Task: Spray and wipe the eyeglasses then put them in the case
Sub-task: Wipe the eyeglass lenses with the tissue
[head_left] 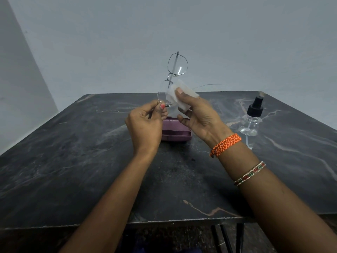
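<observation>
Head view: the left hand (pixel 145 123) pinches the lower end of the eyeglasses (pixel 172 79), holding them upright above the dark marbled desk (pixel 73 152), one lens stacked over the other. The right hand (pixel 197 115) grips a white cloth (pixel 179 95), thumb pressing it onto the lower lens. Under the hands, a purple case (pixel 176 131) lies closed on the desk. A clear spray bottle (pixel 252 117) with a black nozzle stands off to the right, apart from the case.
</observation>
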